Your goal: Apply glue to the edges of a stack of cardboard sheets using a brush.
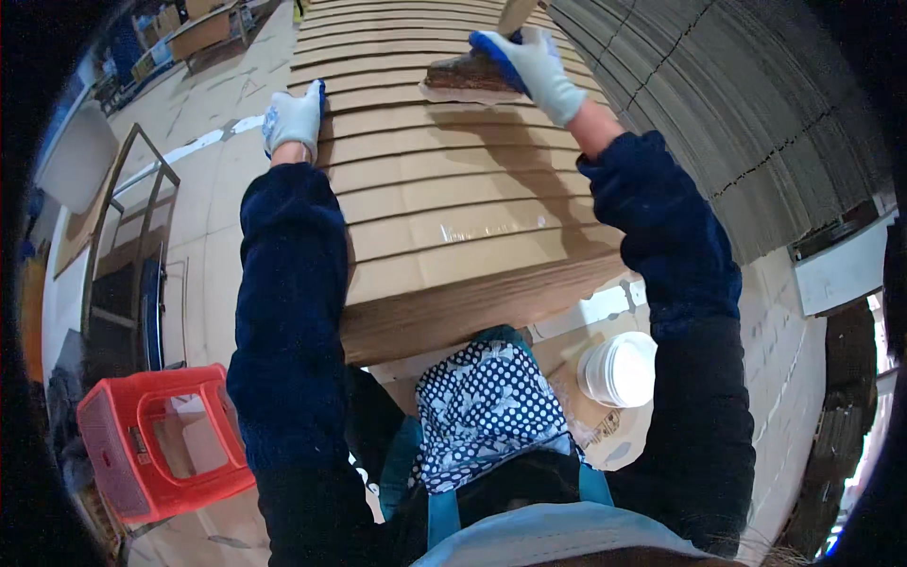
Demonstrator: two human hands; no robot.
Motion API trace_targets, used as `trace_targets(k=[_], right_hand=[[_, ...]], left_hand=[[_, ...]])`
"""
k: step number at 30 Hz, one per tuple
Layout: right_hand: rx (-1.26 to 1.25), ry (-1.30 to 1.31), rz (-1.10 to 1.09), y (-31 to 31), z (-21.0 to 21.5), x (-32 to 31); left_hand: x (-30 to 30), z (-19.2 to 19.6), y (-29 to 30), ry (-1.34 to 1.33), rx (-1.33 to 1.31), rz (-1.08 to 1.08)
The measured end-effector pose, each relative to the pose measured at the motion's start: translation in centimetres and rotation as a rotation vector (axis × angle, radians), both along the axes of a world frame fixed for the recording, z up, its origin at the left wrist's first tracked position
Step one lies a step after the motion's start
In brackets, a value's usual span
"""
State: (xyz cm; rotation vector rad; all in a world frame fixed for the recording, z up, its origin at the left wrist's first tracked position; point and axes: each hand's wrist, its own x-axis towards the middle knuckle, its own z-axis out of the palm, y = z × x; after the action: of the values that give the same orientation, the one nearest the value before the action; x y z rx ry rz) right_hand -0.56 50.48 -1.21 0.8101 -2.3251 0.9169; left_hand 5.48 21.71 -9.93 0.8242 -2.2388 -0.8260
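Cardboard sheets [425,203] lie overlapped like shingles in front of me, each showing a narrow strip. My right hand [539,71], in a white glove with blue coating, is closed around a wide brush. The brush [463,77] has a brown body, a pale lower edge close to the cardboard, and a wooden handle rising past my fingers. At the left side of the sheets my left hand [294,119], gloved alike, rests against their edges with the thumb up. It holds nothing that I can see, and some of its fingers are hidden.
Tall stacks of grey-brown cardboard [727,104] stand along the right. A white bucket [619,369] is on the floor near my right arm. To the left are a red plastic stool [161,444] and a metal frame [128,208]. A table with boxes [203,38] stands far left.
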Motion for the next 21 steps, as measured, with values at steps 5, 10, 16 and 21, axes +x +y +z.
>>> trace_targets(k=[5, 10, 16, 21], right_hand=[[0.1, -0.149, 0.014, 0.1, -2.4, 1.2], [0.132, -0.458, 0.292, 1.7, -2.3, 6.4], [-0.026, 0.198, 0.184, -2.6, 0.7, -6.4], [0.084, 0.162, -0.012, -7.6, 1.1, -8.9]], left_hand=[[0.7, 0.2, -0.1, 0.013, -0.001, -0.015], [0.8, 0.4, -0.5, -0.024, 0.07, -0.053], [0.3, 0.5, 0.1, -0.024, 0.039, -0.061], [0.6, 0.1, 0.0, -0.054, 0.044, -0.071]])
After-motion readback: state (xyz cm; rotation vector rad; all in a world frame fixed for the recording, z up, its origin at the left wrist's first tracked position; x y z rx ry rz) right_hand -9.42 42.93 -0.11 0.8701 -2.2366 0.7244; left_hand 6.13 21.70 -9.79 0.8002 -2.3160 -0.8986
